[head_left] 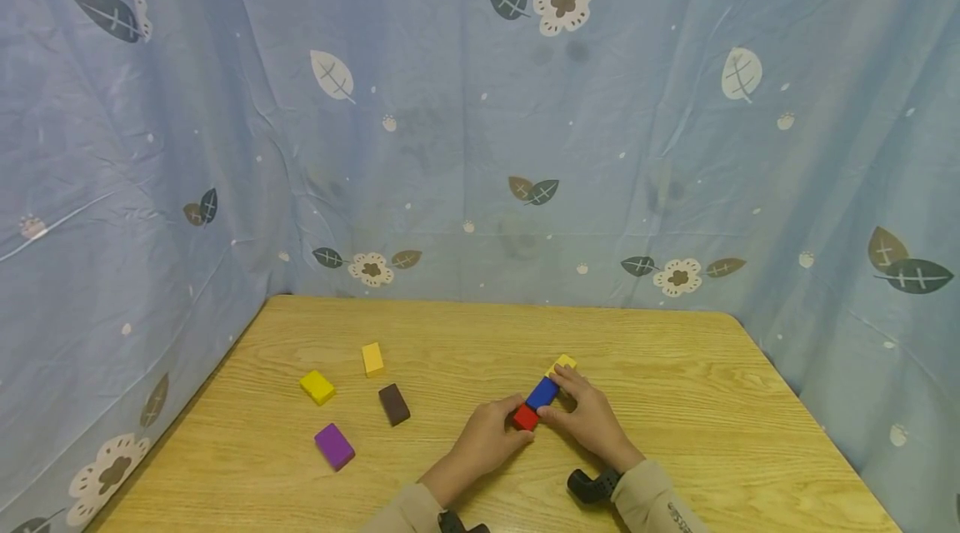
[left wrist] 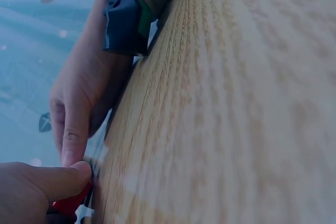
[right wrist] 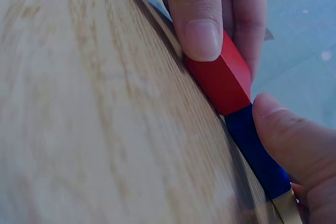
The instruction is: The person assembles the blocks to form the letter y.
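Observation:
Three blocks lie end to end in a slanting row on the table: a red block [head_left: 527, 418] nearest, a blue block [head_left: 542, 393] in the middle and a yellow block [head_left: 564, 361] farthest. My left hand [head_left: 483, 440] pinches the red block between thumb and fingers. With the thumb at its near side and fingers over its far end, my right hand [head_left: 594, 423] holds the blue block; the fingers partly cover the yellow one. In the right wrist view the red block [right wrist: 223, 80] meets the blue block [right wrist: 257, 148] at its end.
On the left of the wooden table [head_left: 675, 400] lie a purple block [head_left: 334, 446], a dark brown block [head_left: 393, 405], a yellow block [head_left: 317, 387] and a lighter yellow block [head_left: 372, 359]. A blue patterned curtain [head_left: 465, 117] hangs behind and along the sides.

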`<act>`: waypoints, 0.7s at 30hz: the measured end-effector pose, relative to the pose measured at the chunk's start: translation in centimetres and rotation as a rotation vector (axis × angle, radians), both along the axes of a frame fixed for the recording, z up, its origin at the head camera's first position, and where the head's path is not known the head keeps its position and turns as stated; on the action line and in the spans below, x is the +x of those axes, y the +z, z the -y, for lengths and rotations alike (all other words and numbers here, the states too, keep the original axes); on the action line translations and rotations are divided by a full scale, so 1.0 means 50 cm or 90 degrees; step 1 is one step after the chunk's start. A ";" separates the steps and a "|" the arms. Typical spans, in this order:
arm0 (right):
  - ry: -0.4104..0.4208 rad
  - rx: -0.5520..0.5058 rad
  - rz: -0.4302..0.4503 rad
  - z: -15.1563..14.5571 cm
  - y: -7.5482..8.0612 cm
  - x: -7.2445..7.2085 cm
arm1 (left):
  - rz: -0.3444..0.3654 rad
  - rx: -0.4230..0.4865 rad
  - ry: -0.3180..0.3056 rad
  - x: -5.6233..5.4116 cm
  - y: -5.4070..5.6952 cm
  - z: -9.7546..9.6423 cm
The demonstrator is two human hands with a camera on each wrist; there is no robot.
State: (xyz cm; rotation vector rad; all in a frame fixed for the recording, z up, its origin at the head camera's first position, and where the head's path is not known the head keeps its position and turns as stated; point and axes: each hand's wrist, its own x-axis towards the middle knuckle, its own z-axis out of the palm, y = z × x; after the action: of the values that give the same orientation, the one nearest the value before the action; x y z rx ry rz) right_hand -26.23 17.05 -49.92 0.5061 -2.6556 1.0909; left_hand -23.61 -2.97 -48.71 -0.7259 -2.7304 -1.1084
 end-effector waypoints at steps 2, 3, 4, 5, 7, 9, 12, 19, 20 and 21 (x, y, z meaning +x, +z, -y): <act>0.000 0.000 -0.015 0.000 -0.002 0.000 | -0.005 -0.007 0.005 0.000 0.000 -0.001; 0.000 0.002 -0.025 0.000 -0.003 0.000 | -0.007 -0.011 0.008 0.000 -0.001 -0.001; -0.002 0.002 -0.026 0.000 -0.003 -0.001 | -0.009 -0.013 0.010 0.000 0.000 -0.001; -0.004 0.003 -0.028 0.000 -0.004 -0.002 | -0.009 -0.016 0.013 0.000 0.000 -0.001; -0.007 0.007 -0.030 0.000 -0.006 -0.003 | -0.008 -0.022 0.017 0.000 -0.001 -0.002; -0.009 0.013 -0.033 0.000 -0.007 -0.003 | -0.008 -0.030 0.021 -0.001 -0.003 -0.003; -0.009 0.014 -0.025 0.000 -0.008 -0.004 | -0.007 -0.037 0.025 -0.001 -0.004 -0.005; -0.003 0.012 -0.021 -0.001 -0.009 -0.006 | -0.014 -0.048 0.028 -0.002 -0.004 -0.006; -0.004 0.014 -0.023 -0.001 -0.009 -0.007 | -0.017 -0.050 0.027 -0.003 -0.004 -0.006; -0.005 0.015 -0.024 -0.001 -0.009 -0.007 | -0.020 -0.052 0.026 -0.003 -0.003 -0.007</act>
State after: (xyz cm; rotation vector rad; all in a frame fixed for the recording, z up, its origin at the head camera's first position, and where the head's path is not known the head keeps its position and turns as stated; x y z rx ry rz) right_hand -26.59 17.10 -50.39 0.5154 -2.6381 1.0381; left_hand -23.76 -2.63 -48.89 -0.6893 -2.7653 -0.9731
